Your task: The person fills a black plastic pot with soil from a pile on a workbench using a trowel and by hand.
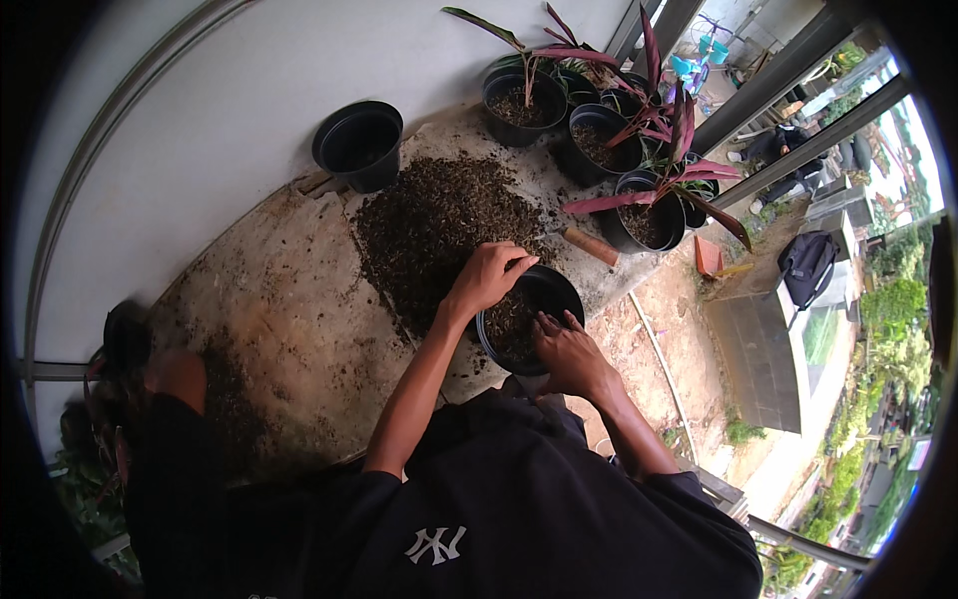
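Observation:
Close in front of me stands a black plastic pot (560, 288), partly filled with dark, chunky potting mix (510, 323). My right hand (572, 352) reaches over the near right rim, its fingers apart and down against the mix. At the far left rim is my left hand (495, 275), fingers bent and tips close together; whether it grips the rim is hidden. Just beyond the pot lies a heap of loose potting mix (449, 224). A hand tool with a wooden handle (591, 246) rests at the heap's right, its head partly covered by soil.
An unplanted black pot (359, 146) stands by the white wall (224, 97). Several potted plants with dark red leaves (625, 146) line the far right of the worn tabletop (299, 299). Outside the window frames, a person (786, 161) sits near a backpack (808, 268).

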A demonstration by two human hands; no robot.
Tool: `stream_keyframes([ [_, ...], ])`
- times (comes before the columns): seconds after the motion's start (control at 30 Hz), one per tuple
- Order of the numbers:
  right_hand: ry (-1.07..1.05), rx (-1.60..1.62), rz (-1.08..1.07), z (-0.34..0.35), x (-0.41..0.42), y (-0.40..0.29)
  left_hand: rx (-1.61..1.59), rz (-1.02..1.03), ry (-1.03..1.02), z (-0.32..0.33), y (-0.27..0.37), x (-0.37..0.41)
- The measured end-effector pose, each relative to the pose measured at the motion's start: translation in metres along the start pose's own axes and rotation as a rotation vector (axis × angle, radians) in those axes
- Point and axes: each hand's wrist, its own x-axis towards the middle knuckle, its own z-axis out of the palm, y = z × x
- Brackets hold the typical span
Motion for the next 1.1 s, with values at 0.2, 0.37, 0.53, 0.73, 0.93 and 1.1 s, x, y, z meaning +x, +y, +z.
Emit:
stream_keyframes([
  [0.2,-0.203,-0.005,0.02,0.012,0.014,0.004,-0.03,0.034,0.03,0.003,-0.003,0.002],
  [0.37,-0.03,0.033,0.012,-0.013,0.02,-0.003,-0.003,-0.048,-0.01,-0.002,0.006,0.001],
  [0.53,-0.059,0.086,-0.087,-0.002,0.018,0.002,-0.03,0.029,0.029,0.0,0.003,0.001],
  [0.73,0.013,0.237,-0.061,-0.022,0.022,0.01,-0.025,0.019,0.025,0.001,0.001,0.0],
  [0.93,-0.064,0.295,-0.06,-0.016,0.035,0.02,-0.042,0.044,0.044,0.002,0.001,0.002],
  [1.1,-0.043,0.269,-0.105,-0.021,0.028,0.015,-0.031,0.018,0.037,0.002,0.0,0.0],
])
